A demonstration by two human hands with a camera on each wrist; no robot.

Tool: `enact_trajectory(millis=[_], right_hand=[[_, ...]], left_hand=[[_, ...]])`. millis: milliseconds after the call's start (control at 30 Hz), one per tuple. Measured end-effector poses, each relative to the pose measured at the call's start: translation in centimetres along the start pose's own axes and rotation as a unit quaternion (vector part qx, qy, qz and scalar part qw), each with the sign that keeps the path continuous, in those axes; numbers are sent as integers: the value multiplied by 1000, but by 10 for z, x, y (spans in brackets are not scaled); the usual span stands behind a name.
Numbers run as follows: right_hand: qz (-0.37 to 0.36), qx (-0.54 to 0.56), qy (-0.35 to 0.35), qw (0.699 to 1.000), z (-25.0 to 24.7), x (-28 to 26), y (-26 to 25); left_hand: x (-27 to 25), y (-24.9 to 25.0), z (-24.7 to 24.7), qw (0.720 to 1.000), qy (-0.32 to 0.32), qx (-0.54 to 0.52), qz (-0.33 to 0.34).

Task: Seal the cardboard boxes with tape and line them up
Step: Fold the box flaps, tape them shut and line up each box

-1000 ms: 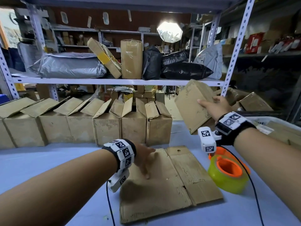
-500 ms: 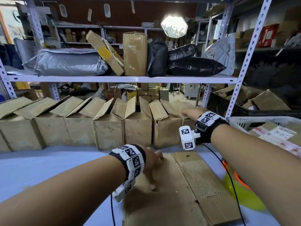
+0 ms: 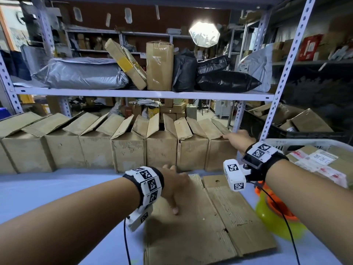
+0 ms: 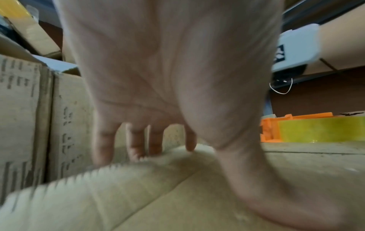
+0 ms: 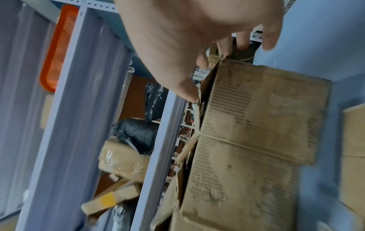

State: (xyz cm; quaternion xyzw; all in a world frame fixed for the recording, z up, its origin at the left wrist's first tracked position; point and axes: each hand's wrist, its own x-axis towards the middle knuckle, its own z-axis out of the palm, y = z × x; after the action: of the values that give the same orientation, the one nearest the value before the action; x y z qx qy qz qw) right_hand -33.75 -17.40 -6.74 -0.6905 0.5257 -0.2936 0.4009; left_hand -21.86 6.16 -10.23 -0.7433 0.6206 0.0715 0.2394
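Several open-topped cardboard boxes stand in a row along the back of the blue table. My right hand reaches to the rightmost box and pinches its upright flap between thumb and fingers. A flattened cardboard box lies in front of me. My left hand holds its far left edge: the fingers hook over the edge and the thumb lies on top. A yellow tape roll on an orange dispenser sits on the table under my right forearm.
A white basket holding labelled parcels stands at the right. A metal shelf loaded with bags and parcels hangs above the row, and its upright post rises just right of my right hand. Bare blue table lies to the left.
My right hand carried a box from the air at the right down to the right end of the row. My left hand stayed on the flattened cardboard.
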Motion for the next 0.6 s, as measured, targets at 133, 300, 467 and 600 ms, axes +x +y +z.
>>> enact_trajectory(millis=[133,300,467,600], right_hand=[[-40,58,0,998,-4,-26,15],[-38,26,-128,991,-13,-63,27],[-21,12,-242,970,-34,-107,23],[-46,-9,-313,949,-41,-137,12]], left_hand=[[-6,-18,-2,991,121,-46,-26],[-18,-46,-11,964,178,-186,-62],[-45,-66,-43,936,246,-243,-64],[-70,-68,-71,922,293,-253,-26]])
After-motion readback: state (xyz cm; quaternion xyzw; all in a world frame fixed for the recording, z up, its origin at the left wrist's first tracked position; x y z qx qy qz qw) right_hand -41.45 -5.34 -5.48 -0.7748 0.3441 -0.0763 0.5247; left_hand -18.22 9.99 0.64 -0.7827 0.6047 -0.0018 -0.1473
